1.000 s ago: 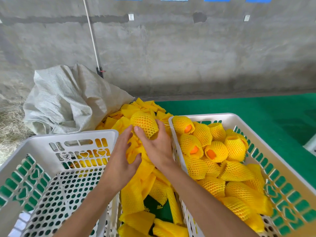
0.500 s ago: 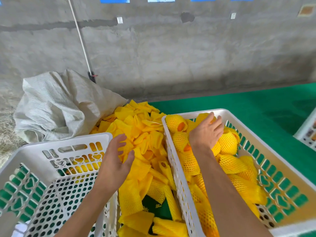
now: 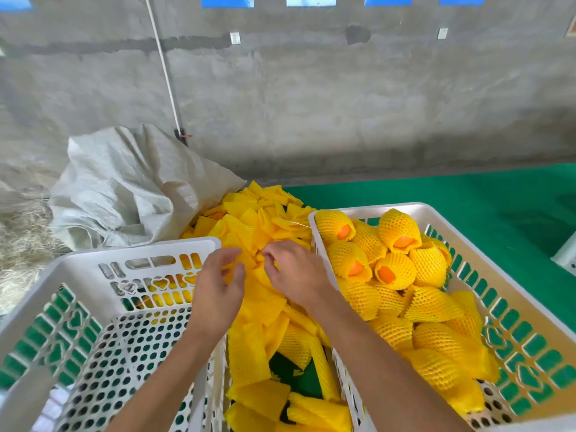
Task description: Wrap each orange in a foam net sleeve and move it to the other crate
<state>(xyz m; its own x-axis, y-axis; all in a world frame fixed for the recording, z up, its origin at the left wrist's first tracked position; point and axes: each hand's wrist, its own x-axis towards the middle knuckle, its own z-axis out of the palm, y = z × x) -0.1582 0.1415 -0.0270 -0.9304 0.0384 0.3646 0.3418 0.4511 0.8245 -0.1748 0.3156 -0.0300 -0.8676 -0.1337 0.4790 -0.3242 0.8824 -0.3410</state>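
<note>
Concrete wall far, green mat right. Both hands (image 3: pixel 218 288) (image 3: pixel 296 272) over the sleeve pile (image 3: pixel 255 232) between crates; right fingers pinch a sleeve, left loosely curled, empty. Sleeves look light, soft, stretchy: take by the open edge.

No legible text or labels
</note>
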